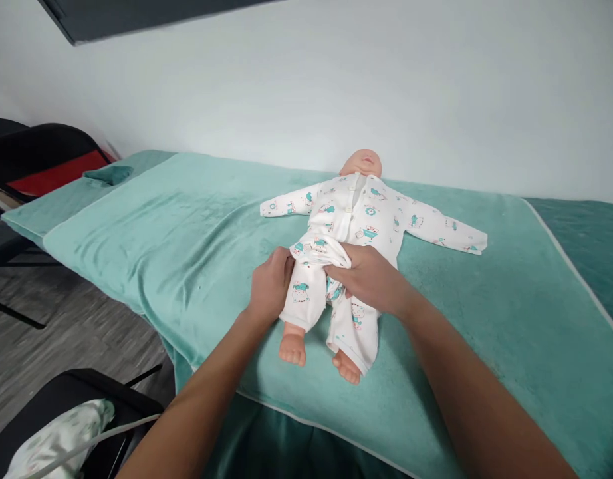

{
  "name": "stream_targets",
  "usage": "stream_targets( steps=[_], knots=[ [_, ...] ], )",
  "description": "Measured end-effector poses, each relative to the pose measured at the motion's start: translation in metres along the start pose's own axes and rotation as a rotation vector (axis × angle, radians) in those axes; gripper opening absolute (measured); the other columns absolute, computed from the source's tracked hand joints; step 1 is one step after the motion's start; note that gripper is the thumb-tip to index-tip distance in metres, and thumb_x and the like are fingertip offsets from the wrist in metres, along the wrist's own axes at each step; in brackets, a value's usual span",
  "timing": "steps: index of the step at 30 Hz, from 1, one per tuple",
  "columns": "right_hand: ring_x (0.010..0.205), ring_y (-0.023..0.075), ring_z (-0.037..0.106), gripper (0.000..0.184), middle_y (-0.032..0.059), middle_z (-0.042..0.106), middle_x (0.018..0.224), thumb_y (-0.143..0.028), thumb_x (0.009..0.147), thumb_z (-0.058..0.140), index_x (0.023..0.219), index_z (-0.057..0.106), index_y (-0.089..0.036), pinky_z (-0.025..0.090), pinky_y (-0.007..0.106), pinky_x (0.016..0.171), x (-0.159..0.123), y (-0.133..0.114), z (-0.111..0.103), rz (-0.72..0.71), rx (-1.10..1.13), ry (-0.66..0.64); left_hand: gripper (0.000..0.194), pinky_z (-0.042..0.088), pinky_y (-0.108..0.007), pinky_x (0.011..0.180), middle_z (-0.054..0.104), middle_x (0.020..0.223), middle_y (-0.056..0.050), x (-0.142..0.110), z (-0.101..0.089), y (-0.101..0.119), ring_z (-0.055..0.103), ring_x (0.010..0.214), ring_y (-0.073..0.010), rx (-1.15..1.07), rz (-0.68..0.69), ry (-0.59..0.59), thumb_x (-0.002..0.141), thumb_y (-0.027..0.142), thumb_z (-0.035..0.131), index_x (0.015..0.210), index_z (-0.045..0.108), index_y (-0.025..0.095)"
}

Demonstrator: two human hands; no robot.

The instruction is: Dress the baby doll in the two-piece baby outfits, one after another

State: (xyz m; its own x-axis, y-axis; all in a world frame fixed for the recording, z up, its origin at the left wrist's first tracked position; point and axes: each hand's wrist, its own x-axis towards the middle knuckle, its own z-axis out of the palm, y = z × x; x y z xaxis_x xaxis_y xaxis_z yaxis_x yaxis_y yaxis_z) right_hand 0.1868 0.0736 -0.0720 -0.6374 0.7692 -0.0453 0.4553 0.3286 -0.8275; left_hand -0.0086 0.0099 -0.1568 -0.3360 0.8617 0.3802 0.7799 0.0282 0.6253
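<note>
A baby doll lies on its back on a green padded table cover, feet towards me. It wears a white buttoned top with teal and red prints, its sleeves spread to both sides. Matching baby pants cover its legs, and both bare feet stick out of the cuffs. At the bunched waist, my left hand grips the fabric on the left side. My right hand pinches the gathered waistband near the middle, thumb and fingers closed on it. The doll's hands are not visible.
The green cover spreads over a long table against a white wall. Black folding chairs stand at the left. A nearer black chair holds a printed white cloth. A dark panel hangs above.
</note>
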Motion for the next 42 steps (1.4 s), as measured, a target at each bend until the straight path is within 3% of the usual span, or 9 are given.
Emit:
stream_targets(
  steps=[4, 10, 15, 20, 24, 27, 32, 37, 42],
  knots=[
    [0.061, 0.0147, 0.059, 0.018, -0.0027, 0.065, 0.073, -0.034, 0.091, 0.054, 0.081, 0.06, -0.022, 0.042, 0.027, 0.057, -0.001, 0.0, 0.0, -0.001, 0.003, -0.006, 0.012, 0.038, -0.03, 0.064, 0.066, 0.081, -0.003, -0.002, 0.0, 0.0, 0.059, 0.07, -0.0192, -0.071, 0.005, 0.004, 0.096, 0.032, 0.048, 0.092, 0.055, 0.023],
    [0.092, 0.0198, 0.065, 0.026, -0.0007, 0.073, 0.101, -0.047, 0.094, 0.061, 0.105, 0.068, -0.025, 0.045, 0.031, 0.079, -0.005, 0.0, -0.006, -0.168, 0.026, -0.075, 0.014, 0.049, -0.03, 0.083, 0.067, 0.096, -0.003, 0.01, -0.008, 0.002, 0.063, 0.091, -0.0179, -0.692, -0.081, 0.144, 0.091, 0.033, 0.061, 0.096, 0.064, 0.021],
    [0.068, 0.0134, 0.053, 0.031, -0.0018, 0.061, 0.077, -0.05, 0.094, 0.06, 0.087, 0.063, -0.02, 0.038, 0.026, 0.061, -0.007, 0.005, -0.016, -0.17, 0.103, -0.058, 0.023, 0.049, -0.028, 0.082, 0.069, 0.101, -0.005, 0.031, -0.01, 0.019, 0.063, 0.096, -0.0182, -0.914, -0.179, 0.019, 0.091, 0.041, 0.062, 0.1, 0.069, 0.021],
    [0.063, 0.012, 0.05, 0.027, -0.0011, 0.06, 0.07, -0.044, 0.094, 0.062, 0.08, 0.062, -0.02, 0.037, 0.026, 0.058, -0.01, 0.007, -0.028, -0.233, 0.232, 0.24, 0.034, 0.035, -0.025, 0.061, 0.048, 0.066, 0.003, 0.026, -0.018, 0.03, 0.042, 0.064, -0.0111, -0.72, -0.118, -0.202, 0.092, 0.043, 0.062, 0.068, 0.056, 0.018],
    [0.058, 0.0123, 0.05, 0.025, -0.0029, 0.056, 0.063, -0.038, 0.094, 0.062, 0.077, 0.056, -0.021, 0.038, 0.027, 0.057, -0.008, 0.014, -0.03, -0.196, 0.121, 0.449, 0.03, 0.036, -0.027, 0.06, 0.048, 0.064, 0.004, 0.024, -0.021, 0.03, 0.043, 0.062, -0.012, -0.627, -0.142, -0.258, 0.091, 0.043, 0.062, 0.073, 0.058, 0.019],
    [0.066, 0.0148, 0.052, 0.019, -0.0004, 0.06, 0.075, -0.032, 0.086, 0.071, 0.083, 0.056, -0.021, 0.039, 0.028, 0.061, -0.003, 0.02, -0.022, -0.206, -0.244, 0.444, 0.011, 0.046, -0.03, 0.074, 0.062, 0.085, 0.0, 0.035, -0.02, 0.034, 0.056, 0.08, -0.0164, -0.486, 0.005, -0.232, 0.088, 0.031, 0.066, 0.093, 0.065, 0.022],
    [0.094, 0.0257, 0.058, 0.021, 0.0097, 0.062, 0.104, -0.028, 0.084, 0.073, 0.092, 0.055, -0.021, 0.042, 0.033, 0.07, -0.001, 0.019, -0.007, -0.163, -0.708, 0.438, 0.036, 0.045, -0.042, 0.101, 0.061, 0.12, -0.008, 0.059, -0.014, 0.051, 0.052, 0.116, -0.0271, -0.082, 0.375, -0.257, 0.083, 0.026, 0.074, 0.116, 0.061, 0.023],
    [0.086, 0.0253, 0.057, 0.008, 0.0095, 0.061, 0.094, -0.022, 0.097, 0.051, 0.091, 0.056, -0.02, 0.039, 0.035, 0.069, -0.003, 0.017, -0.007, -0.151, -0.852, 0.447, 0.021, 0.046, -0.041, 0.09, 0.061, 0.116, -0.01, 0.067, -0.007, 0.067, 0.054, 0.109, -0.0292, 0.273, 0.512, -0.237, 0.093, 0.023, 0.058, 0.113, 0.063, 0.02],
    [0.082, 0.0218, 0.058, 0.021, 0.0072, 0.062, 0.09, -0.026, 0.104, 0.041, 0.093, 0.058, -0.02, 0.041, 0.033, 0.072, -0.005, 0.026, -0.012, -0.256, -0.682, 0.49, 0.023, 0.044, -0.034, 0.074, 0.065, 0.106, -0.008, 0.065, 0.002, 0.056, 0.06, 0.097, -0.0242, 0.172, 0.428, -0.153, 0.099, 0.022, 0.044, 0.109, 0.065, 0.022]
  ],
)
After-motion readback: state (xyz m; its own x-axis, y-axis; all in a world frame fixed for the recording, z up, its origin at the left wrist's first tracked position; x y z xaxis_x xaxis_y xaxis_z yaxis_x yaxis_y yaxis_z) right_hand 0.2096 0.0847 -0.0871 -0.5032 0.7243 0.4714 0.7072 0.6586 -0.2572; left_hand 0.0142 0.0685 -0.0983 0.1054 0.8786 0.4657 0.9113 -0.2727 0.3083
